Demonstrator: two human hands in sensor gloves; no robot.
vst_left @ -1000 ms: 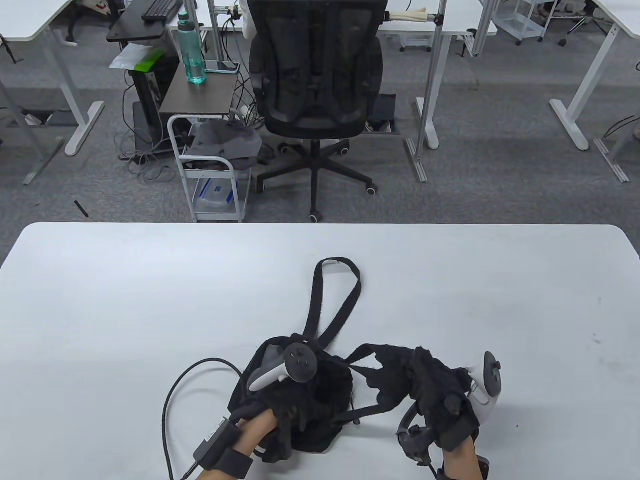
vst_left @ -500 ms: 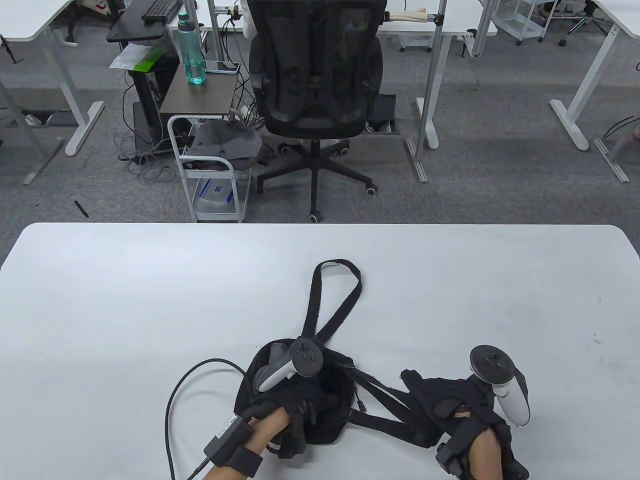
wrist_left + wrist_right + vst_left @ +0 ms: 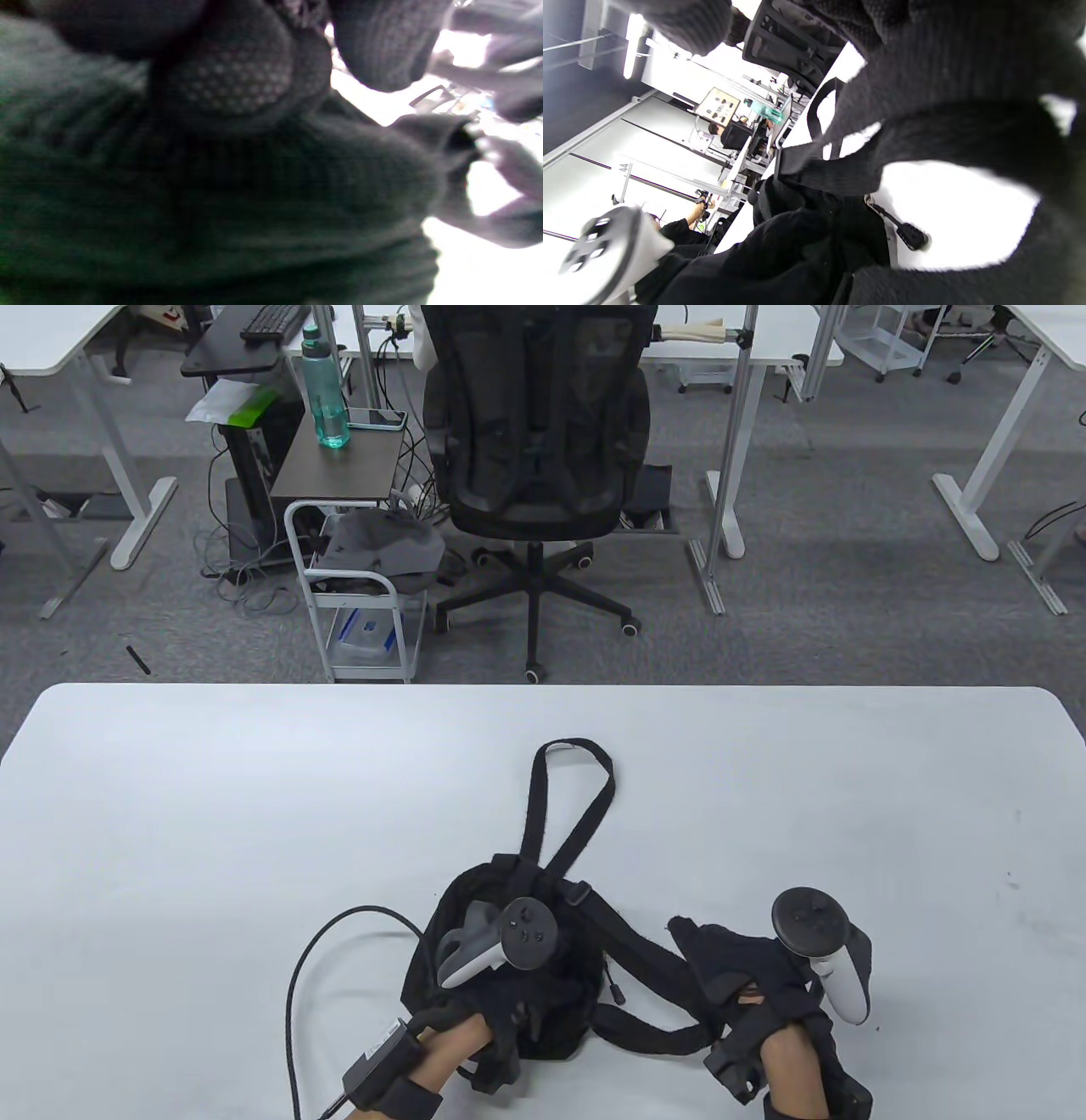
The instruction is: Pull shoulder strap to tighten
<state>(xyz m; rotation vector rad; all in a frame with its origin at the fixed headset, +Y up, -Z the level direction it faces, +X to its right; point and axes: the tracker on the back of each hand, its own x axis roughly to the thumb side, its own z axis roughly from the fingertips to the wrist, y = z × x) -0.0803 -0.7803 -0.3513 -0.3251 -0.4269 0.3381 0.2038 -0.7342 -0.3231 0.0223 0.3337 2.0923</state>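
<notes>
While the small black bag (image 3: 509, 976) sits near the front edge of the white worktop (image 3: 170, 831), the left hand (image 3: 496, 984) rests on top of it and pins it down. How its fingers curl isn't clear: the left wrist view is just blurry dark fabric, so whether they actually grip the bag can't be told.

The right hand (image 3: 764, 984) is just to the right of the bag, and the wide shoulder strap (image 3: 645, 954) runs from the bag's upper right across to it, then loops back underneath toward the bag. In the right wrist view the fingers (image 3: 967, 63) look wrapped around the webbing, so that hand seems to have hold of the strap. A second strap loop (image 3: 573, 806) lies flat, pointing away from the person.

Judging from that, the pull is underway. To do it well, the person should probably keep the left hand firmly down so the bag doesn't slide along, and draw the strap straight out to the right, in line with the buckle rather than up. The zipper pull (image 3: 612, 987) dangling near the strap could snag, so worth watching.
</notes>
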